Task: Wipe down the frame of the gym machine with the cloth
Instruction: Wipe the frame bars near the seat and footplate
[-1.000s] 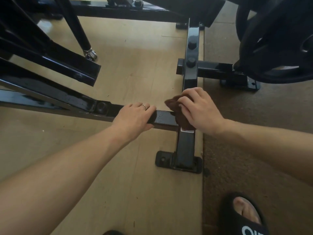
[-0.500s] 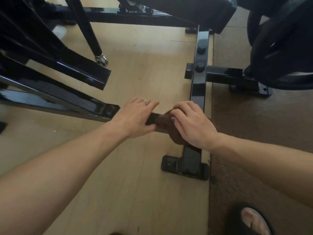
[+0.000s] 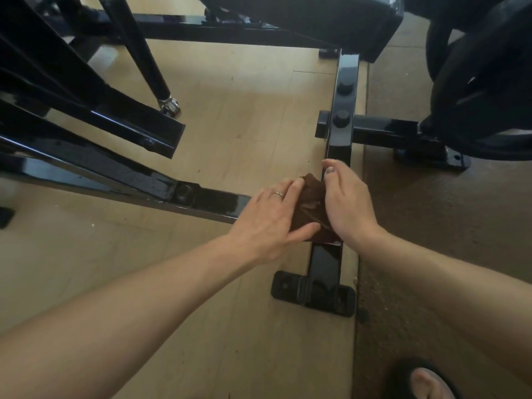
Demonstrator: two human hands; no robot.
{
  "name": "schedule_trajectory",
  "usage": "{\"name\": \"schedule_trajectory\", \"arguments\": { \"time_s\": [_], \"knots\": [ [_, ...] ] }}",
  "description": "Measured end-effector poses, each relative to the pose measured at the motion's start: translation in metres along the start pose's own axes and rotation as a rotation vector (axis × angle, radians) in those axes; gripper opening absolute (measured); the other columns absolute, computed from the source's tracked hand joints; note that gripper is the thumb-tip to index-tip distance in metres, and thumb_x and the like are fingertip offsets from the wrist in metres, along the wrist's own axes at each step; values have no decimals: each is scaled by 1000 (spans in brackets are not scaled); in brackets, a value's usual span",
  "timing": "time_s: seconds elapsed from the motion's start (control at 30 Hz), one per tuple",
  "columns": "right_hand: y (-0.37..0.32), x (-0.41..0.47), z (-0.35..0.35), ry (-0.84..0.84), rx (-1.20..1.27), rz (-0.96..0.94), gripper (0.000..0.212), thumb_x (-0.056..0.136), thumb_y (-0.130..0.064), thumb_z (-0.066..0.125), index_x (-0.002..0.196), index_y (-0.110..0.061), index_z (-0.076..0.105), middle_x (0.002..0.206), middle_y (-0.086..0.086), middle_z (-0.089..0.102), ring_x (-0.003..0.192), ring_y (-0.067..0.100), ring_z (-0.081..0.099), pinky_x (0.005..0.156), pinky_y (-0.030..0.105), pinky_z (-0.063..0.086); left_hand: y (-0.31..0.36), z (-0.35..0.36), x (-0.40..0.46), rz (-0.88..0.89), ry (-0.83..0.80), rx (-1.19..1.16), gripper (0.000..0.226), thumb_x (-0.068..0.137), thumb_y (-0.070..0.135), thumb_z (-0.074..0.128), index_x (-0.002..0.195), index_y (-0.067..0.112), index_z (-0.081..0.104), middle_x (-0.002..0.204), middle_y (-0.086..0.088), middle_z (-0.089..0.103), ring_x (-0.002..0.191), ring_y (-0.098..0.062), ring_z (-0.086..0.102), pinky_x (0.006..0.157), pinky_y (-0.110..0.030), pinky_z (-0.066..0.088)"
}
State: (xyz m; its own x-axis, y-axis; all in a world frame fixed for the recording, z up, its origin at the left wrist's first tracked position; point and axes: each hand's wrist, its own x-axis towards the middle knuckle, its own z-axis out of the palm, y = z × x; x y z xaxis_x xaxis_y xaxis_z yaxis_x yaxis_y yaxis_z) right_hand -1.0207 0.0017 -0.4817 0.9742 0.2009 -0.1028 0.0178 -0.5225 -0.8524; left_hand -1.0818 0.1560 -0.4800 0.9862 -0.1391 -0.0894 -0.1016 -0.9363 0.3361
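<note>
Far left: black frame bars [image 3: 86, 156] slant toward the junction, gloss catching light. A chrome-tipped rod [image 3: 169, 106] stands on the tan wood floor [image 3: 230, 116]. Your left hand [image 3: 267, 220], ring on one finger, lies over the horizontal bar with straight fingers touching the brown cloth [image 3: 312, 208]. The cloth sits bunched on the junction of that bar and the upright crossbar [image 3: 344, 110]. Your right hand [image 3: 348, 203] curls round the cloth's right side, gripping it. Further right: weight plates [image 3: 483, 90], brown carpet [image 3: 460, 226], a sandalled foot [image 3: 429, 381].
</note>
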Motion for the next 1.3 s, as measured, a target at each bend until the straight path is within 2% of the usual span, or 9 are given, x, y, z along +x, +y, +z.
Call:
{"name": "schedule_trajectory", "arguments": {
  "time_s": [0.13, 0.3, 0.43, 0.57, 0.73, 0.87, 1.03, 1.17, 1.3],
  "knots": [
    [10, -8, 14, -37, 46, -50, 39, 111, -26, 34, 143, -21, 54, 147, -2, 51, 143, 17, 42, 119, 50, 36, 0, 8, 12, 22, 40, -22, 80, 94, 56, 58, 155, 39, 9, 141, -7, 47, 110, -25, 59, 100, -43, 49],
    [10, -9, 13, -39, 72, -42, 42, 110, -24, 34, 152, -25, 43, 146, -4, 49, 138, 8, 42, 120, 47, 36, -20, 0, 1, 64, -11, 124, 61, 101, 49, 50, 154, 28, 28, 144, -10, 46, 107, -25, 59, 90, -35, 48],
    [19, -20, 26, -177, -439, -336, 52, 109, -37, 24, 154, -22, 42, 154, -5, 49, 147, 4, 31, 129, 38, 0, -95, -25, -20, 36, -11, 164, 63, 96, 37, 64, 151, 23, 35, 142, -16, 48, 88, -31, 62, 79, -47, 56],
    [26, -18, 34, -145, -565, -366, 56, 108, -39, 19, 147, -21, 55, 142, -7, 61, 140, 9, 45, 129, 42, 3, -148, -41, -45, -37, -36, 253, 76, 84, 28, 81, 146, 17, 39, 150, -18, 41, 98, -37, 64, 85, -55, 57],
    [26, -19, 34, -8, -422, -360, 48, 108, -28, 28, 123, -12, 72, 120, 0, 74, 122, 12, 60, 128, 31, 8, -76, -25, -22, 97, -95, 208, 81, 81, 58, 68, 142, 25, 26, 153, -20, 32, 116, -32, 54, 108, -48, 47],
    [27, -20, 31, 11, -349, -365, 46, 109, -24, 29, 117, -9, 71, 112, 5, 74, 115, 15, 63, 127, 38, 20, -29, -10, -2, 238, -91, 168, 80, 79, 71, 65, 134, 27, 27, 148, -16, 37, 117, -27, 51, 101, -38, 47],
    [27, -21, 30, -28, -361, -361, 47, 108, -27, 29, 121, -10, 71, 116, 3, 74, 119, 13, 61, 127, 38, 17, -72, -33, -18, 270, -85, 170, 49, 87, 35, 77, 114, 20, 39, 139, -8, 49, 85, -22, 60, 68, -30, 48],
    [26, -20, 32, -24, -419, -377, 50, 108, -29, 29, 120, -10, 73, 115, 2, 75, 119, 13, 61, 127, 40, 18, -128, -63, -46, 174, -98, 274, 49, 77, 18, 86, 113, 11, 53, 134, -15, 58, 84, -28, 67, 71, -37, 60],
    [28, -19, 35, -4, -438, -381, 47, 108, -27, 31, 119, -11, 74, 112, 1, 75, 117, 12, 62, 128, 36, 16, -118, -61, -45, 100, -135, 373, 76, 79, 28, 85, 136, 24, 34, 142, -12, 51, 108, -29, 64, 89, -39, 57]
  ]
}}
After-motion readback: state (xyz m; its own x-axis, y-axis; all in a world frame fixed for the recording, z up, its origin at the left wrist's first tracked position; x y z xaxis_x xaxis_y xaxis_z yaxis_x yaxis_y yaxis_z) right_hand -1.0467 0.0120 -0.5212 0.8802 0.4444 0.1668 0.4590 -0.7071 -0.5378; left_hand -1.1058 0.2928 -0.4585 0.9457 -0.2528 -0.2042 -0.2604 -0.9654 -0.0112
